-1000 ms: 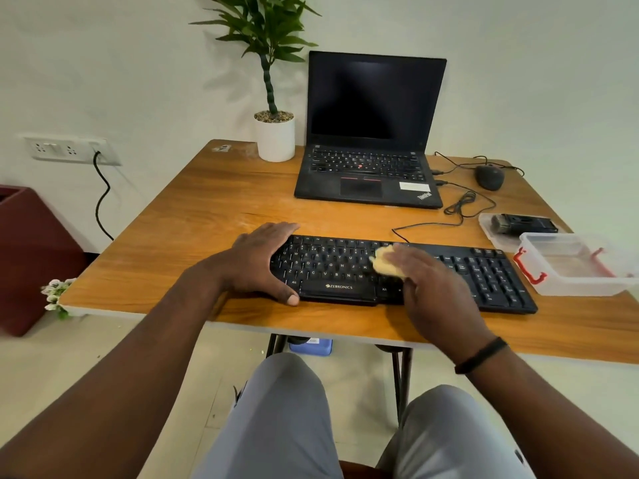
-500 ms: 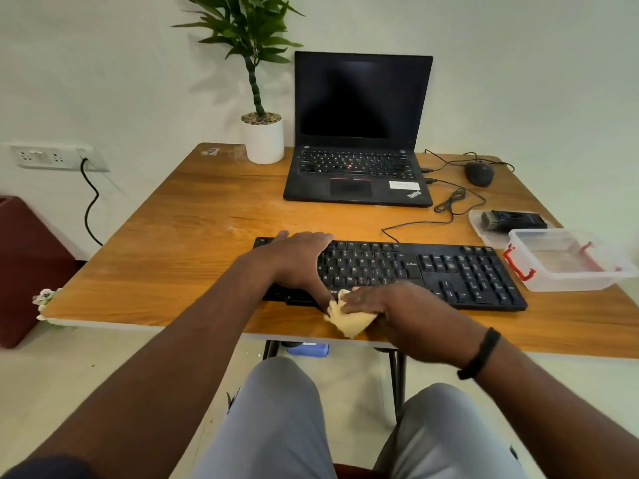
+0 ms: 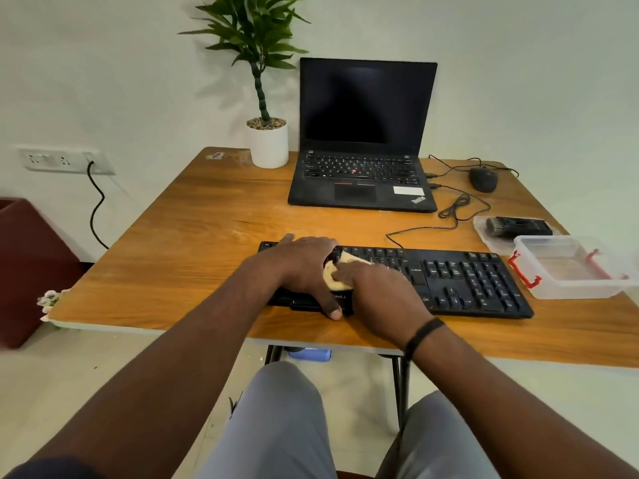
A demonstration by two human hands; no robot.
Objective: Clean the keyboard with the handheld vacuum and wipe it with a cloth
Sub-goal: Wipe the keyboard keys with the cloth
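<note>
A black keyboard [image 3: 466,281] lies across the front of the wooden table [image 3: 193,243]. My left hand [image 3: 304,267] presses flat on its left end, thumb hooked over the front edge. My right hand [image 3: 377,288] holds a small yellow cloth [image 3: 333,276] down on the keys just right of my left hand. Most of the cloth is hidden under my fingers. The black handheld vacuum [image 3: 518,227] lies on a clear plastic lid [image 3: 484,233] at the right, away from both hands.
An open black laptop [image 3: 363,143] stands at the back, with a potted plant [image 3: 266,140] to its left and a mouse [image 3: 483,179] to its right. A clear box with red clips [image 3: 567,267] sits right of the keyboard. Cables [image 3: 453,209] trail between laptop and keyboard.
My right hand carried the cloth from the keyboard's middle down to its front edge, then back up onto the left-centre keys. My left hand stayed holding the left end.
</note>
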